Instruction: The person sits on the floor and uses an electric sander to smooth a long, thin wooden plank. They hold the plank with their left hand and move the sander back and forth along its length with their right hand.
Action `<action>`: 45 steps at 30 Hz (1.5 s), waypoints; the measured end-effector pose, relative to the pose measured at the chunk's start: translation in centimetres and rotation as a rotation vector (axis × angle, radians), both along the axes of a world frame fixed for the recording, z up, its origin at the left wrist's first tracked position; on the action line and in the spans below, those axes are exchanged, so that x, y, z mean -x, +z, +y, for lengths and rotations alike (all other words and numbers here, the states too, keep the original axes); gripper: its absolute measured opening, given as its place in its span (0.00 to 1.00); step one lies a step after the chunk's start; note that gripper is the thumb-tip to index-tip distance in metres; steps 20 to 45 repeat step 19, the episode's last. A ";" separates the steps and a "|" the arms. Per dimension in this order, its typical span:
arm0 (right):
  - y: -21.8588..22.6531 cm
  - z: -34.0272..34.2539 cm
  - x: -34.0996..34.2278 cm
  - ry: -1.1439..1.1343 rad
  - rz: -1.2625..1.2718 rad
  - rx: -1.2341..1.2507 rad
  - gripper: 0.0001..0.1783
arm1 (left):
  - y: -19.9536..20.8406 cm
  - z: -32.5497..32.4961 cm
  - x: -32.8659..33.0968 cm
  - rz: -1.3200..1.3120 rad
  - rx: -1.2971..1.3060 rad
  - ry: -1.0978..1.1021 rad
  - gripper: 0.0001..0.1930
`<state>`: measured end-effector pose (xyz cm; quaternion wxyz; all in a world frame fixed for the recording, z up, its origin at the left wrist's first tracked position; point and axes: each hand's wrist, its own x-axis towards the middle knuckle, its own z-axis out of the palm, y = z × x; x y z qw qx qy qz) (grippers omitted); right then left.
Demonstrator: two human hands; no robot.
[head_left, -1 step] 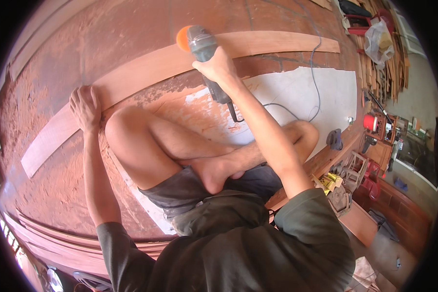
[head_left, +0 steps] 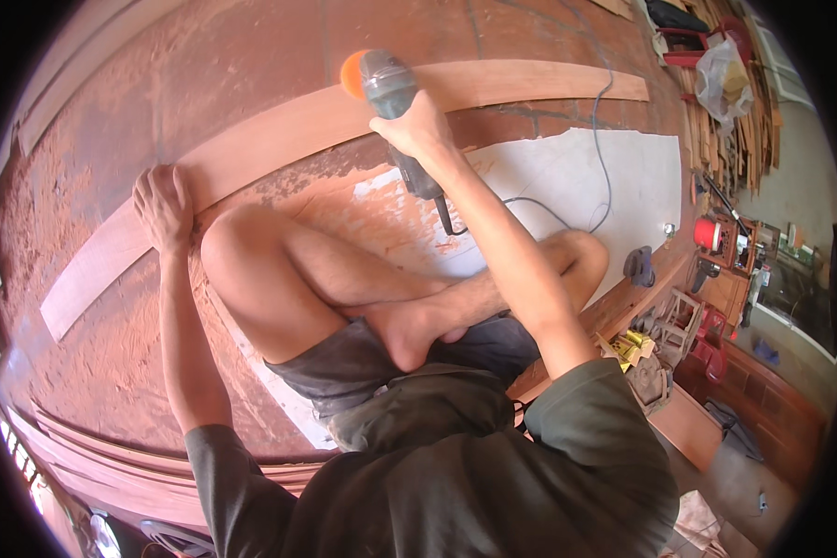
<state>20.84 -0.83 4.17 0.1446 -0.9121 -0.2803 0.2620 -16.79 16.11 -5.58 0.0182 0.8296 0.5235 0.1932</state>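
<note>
A long, pale reddish wooden board (head_left: 279,126) lies flat in front of my crossed legs, looking curved in this wide view. My left hand (head_left: 164,200) rests over its left part, the fingers bent across it and gripping it. In my right hand (head_left: 417,128) is a dark angle grinder (head_left: 388,86), the fingers wrapped round its body. An orange disc (head_left: 352,74) shows at the tool's far left side, over the board's far edge. Whether the disc touches the wood I cannot tell. A dark cord runs from the grinder's rear end.
A white sheet (head_left: 637,177) dusted with reddish sawdust lies under and beside my legs. The grey cord (head_left: 607,167) crosses it and the board's right part. Stacked wood strips (head_left: 763,121), a clear plastic bag (head_left: 724,79) and a red container (head_left: 707,233) are at the right. More boards (head_left: 130,474) lie lower left.
The grinder and my right hand have shifted very slightly to the right. My left hand and the board have stayed in place.
</note>
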 end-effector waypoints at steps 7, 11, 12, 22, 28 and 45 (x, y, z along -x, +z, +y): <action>-0.6 -4.1 -8.8 -0.110 -0.041 -0.018 0.30 | -0.8 0.6 0.7 -0.017 -0.032 0.008 0.19; -0.1 -5.3 -11.2 -0.179 -0.030 0.039 0.32 | 0.0 0.5 0.5 0.006 0.044 -0.014 0.19; -0.4 -5.1 -10.7 -0.190 -0.067 0.034 0.31 | 0.1 0.6 0.2 -0.001 0.035 -0.001 0.19; 0.8 1.0 0.5 -0.060 0.031 0.020 0.21 | -1.8 1.2 0.6 -0.021 0.006 0.042 0.22; 0.8 1.0 0.5 -0.060 0.031 0.020 0.21 | -1.8 1.2 0.6 -0.021 0.006 0.042 0.22; 0.8 1.0 0.5 -0.060 0.031 0.020 0.21 | -1.8 1.2 0.6 -0.021 0.006 0.042 0.22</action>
